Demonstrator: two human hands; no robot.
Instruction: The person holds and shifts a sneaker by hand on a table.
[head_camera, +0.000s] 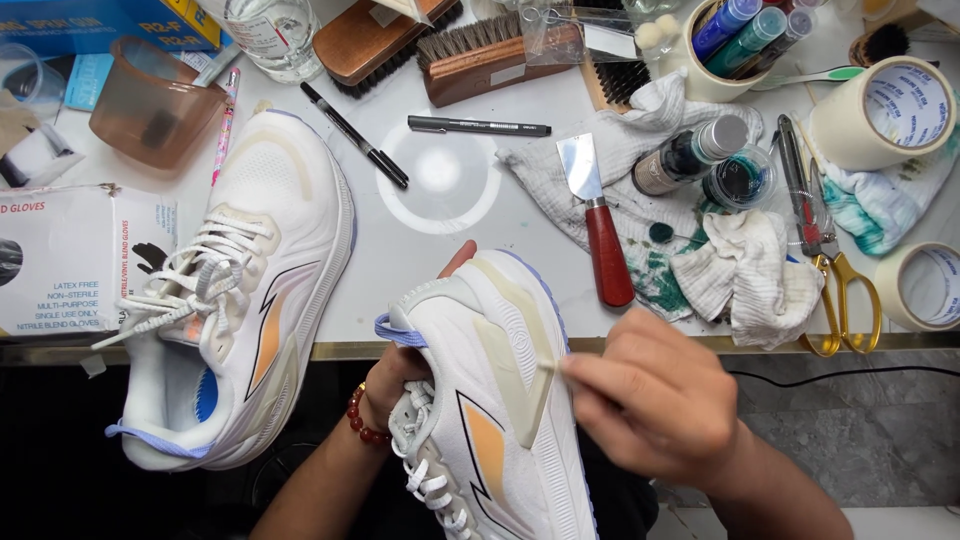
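A white sneaker (500, 400) with an orange side mark and a lilac heel loop is held over the table's front edge. My left hand (400, 375), with a red bead bracelet on the wrist, is tucked inside the shoe's opening and grips it, thumb showing past the heel. My right hand (655, 395) pinches a thin strip of cream masking tape (548, 368) against the shoe's side. Cream tape covers part of the sole edge. The matching second sneaker (245, 300) lies on the table at the left, laces loose.
A red-handled scraper (598, 225), stained white cloths (745, 265), a small dye bottle (690, 155), gold-handled scissors (835, 285), masking tape rolls (885, 110), two black pens (478, 126), wooden brushes (480, 60), a brown plastic cup (150, 105) and a glove box (70, 260) crowd the table.
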